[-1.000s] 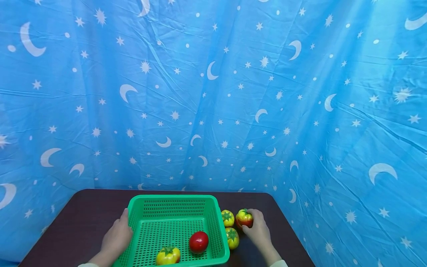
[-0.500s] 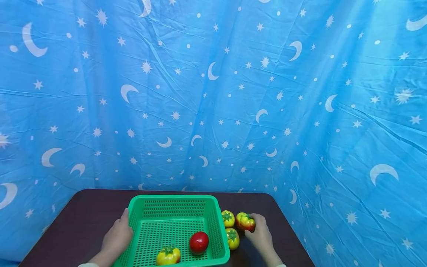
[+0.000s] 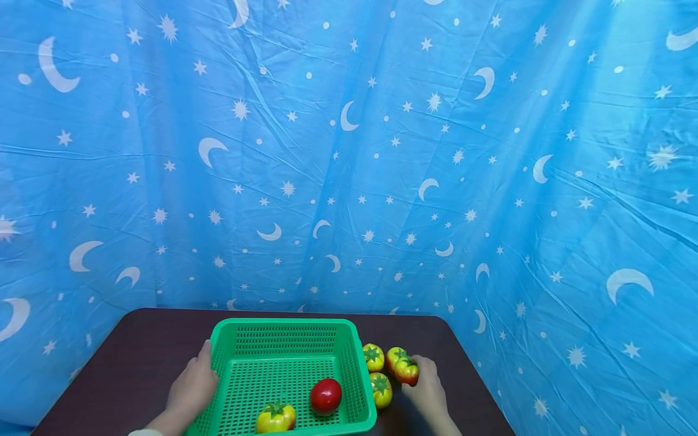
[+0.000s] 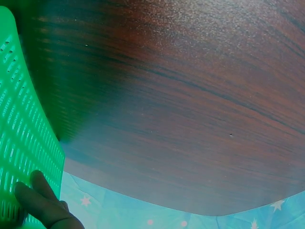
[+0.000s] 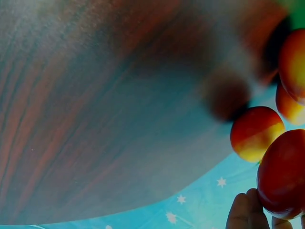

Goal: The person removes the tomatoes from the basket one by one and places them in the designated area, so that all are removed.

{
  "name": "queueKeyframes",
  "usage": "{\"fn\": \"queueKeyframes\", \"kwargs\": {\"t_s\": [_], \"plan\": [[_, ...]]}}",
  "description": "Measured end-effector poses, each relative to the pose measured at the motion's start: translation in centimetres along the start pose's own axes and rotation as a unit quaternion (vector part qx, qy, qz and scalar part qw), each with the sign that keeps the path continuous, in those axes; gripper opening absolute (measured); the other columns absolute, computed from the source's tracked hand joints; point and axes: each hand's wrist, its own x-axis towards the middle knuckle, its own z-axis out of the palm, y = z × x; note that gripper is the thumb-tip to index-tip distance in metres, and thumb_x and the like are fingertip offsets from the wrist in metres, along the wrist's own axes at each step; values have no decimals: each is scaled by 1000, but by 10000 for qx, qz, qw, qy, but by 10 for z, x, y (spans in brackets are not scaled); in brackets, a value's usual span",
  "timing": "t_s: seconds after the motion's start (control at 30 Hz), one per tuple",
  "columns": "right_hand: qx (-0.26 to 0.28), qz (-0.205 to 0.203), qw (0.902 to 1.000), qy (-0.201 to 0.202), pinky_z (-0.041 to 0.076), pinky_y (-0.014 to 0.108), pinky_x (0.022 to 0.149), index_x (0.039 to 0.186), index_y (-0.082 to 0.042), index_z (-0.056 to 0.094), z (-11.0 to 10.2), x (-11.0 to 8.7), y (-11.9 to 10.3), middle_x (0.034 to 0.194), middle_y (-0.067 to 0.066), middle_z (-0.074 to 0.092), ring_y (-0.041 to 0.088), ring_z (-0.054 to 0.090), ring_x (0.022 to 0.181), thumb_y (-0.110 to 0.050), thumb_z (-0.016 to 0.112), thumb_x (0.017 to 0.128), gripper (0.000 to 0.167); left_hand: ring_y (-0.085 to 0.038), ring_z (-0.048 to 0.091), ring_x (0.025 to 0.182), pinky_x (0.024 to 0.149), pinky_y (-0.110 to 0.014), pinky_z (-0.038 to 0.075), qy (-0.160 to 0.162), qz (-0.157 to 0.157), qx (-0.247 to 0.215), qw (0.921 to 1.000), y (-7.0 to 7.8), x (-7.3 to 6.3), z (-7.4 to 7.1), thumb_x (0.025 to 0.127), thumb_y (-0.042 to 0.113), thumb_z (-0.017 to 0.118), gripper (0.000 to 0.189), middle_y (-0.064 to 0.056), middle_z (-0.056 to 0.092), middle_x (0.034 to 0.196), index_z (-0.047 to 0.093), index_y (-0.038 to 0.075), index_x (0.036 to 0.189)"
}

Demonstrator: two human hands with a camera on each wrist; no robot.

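Note:
My left hand (image 3: pixel 192 387) lies along the left side of the green plastic basket (image 3: pixel 362 375). In the left wrist view its straight fingers (image 4: pixel 40 202) touch the basket's slotted outer wall. My right hand (image 3: pixel 428 390) holds a red-and-yellow tomato (image 3: pixel 406 372), thumb on the near side and fingers around the far side. The right wrist view shows its glossy red underside above the fingertips. Another tomato (image 3: pixel 395 356) sits just behind the held one. Inside the basket are a yellow tomato (image 3: pixel 275 418) with a green leafy top and a red one (image 3: pixel 325 396).
Two yellow tomatoes, one farther (image 3: pixel 373 357) and one nearer (image 3: pixel 381 390), stand against the basket's right outer wall. A dark wood-grain table (image 3: pixel 147 345) bears everything. A blue curtain (image 3: pixel 327 181) with moons and stars hangs behind it and along the right.
My right hand has drawn the held tomato slightly right and nearer, so the tomato behind it shows more. My left hand and the basket stay in place.

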Motion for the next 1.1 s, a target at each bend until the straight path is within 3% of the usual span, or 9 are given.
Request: {"fn": "queueKeyframes", "kwargs": {"t_s": [0.6,0.87,1.1], "plan": [[-195,374,9985,-336,52,63,84,128,-5,60,16,-4,11,126,25,51,41,61,103,-4,83,69,64,-40,62,96,67,-46,50,-17,-11,8,10000,0,0,0,95,4,47,73,-38,51,126,10,-11,155],[-314,283,9982,-437,52,61,80,129,-6,59,20,-7,12,126,26,51,41,62,100,-4,82,69,64,-32,62,85,61,-41,47,-53,29,-4,10000,-1,0,0,95,3,48,73,-38,51,126,9,-12,155],[-373,327,9976,-483,50,63,80,129,-7,60,24,-7,13,127,26,51,43,61,101,-2,83,68,65,-42,62,95,65,-46,51,48,53,21,10000,-1,1,0,95,4,48,73,-39,51,127,11,-12,155]]}}
